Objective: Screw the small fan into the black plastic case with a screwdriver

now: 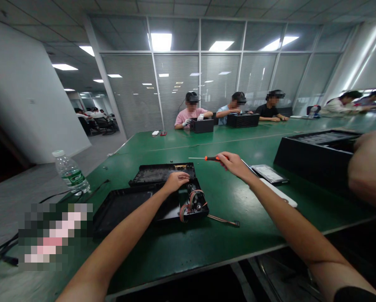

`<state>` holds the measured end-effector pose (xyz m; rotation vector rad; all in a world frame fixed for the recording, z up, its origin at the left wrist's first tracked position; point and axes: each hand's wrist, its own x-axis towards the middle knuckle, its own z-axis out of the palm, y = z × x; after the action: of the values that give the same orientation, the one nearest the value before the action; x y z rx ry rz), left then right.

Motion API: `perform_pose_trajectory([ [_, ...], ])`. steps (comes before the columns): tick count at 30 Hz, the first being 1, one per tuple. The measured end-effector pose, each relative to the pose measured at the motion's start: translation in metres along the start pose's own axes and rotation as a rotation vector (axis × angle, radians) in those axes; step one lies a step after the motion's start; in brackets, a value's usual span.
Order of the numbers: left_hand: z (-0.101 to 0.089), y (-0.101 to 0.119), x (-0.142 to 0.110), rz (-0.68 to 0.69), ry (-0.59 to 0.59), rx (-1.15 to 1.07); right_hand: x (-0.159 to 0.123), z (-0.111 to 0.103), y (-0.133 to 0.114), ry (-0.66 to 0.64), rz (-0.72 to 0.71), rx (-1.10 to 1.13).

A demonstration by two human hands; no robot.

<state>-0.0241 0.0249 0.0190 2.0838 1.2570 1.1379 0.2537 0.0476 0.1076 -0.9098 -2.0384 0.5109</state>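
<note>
My right hand (232, 163) is closed round the black and orange handle of a screwdriver (211, 158), held above the table with its thin shaft pointing left. Below and to the left lies an opened black case (118, 205), with a black panel (156, 173) behind it. My left hand (176, 181) hovers over the case near that panel, its fingers bent and close together; whatever may be between them is hidden. Striped ribbon cable (195, 195) is looped at the right end of the case, and a loose cable end (224, 219) trails onto the table.
Right of my hands lie a hard drive (268, 173) and a white slab-like object (283, 195). A large black box (310, 163) stands farther right, beside another person's blurred arm (370, 172). A water bottle (71, 176) stands left. Several people sit across the green table (234, 247).
</note>
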Motion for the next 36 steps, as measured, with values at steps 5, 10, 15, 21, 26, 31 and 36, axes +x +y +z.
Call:
perform_pose_trajectory([
  [5, -0.033, 0.014, -0.018, 0.141, -0.225, 0.509, -0.024, 0.021, 0.016, -0.053, 0.166, 0.78],
  [10, -0.072, 0.019, -0.055, 0.022, -0.495, 0.746, -0.045, 0.05, -0.005, -0.234, -0.028, 0.647],
  [15, -0.114, 0.019, -0.047, -0.059, -0.563, 0.667, -0.08, 0.084, -0.035, -0.329, -0.511, -0.135],
  [21, -0.108, -0.018, -0.002, -0.055, -0.362, 0.743, -0.113, 0.108, -0.035, -0.353, -0.914, -0.534],
  [26, -0.081, -0.044, 0.005, 0.038, -0.484, 0.757, -0.131, 0.091, -0.034, -0.326, -0.873, -0.519],
  [31, -0.09, -0.024, 0.01, 0.194, -0.491, 0.863, -0.119, 0.092, -0.027, -0.395, -0.788, -0.484],
  [36, -0.125, 0.049, 0.005, 0.287, -0.499, 0.841, -0.061, 0.116, 0.001, -0.4, -0.806, -0.542],
])
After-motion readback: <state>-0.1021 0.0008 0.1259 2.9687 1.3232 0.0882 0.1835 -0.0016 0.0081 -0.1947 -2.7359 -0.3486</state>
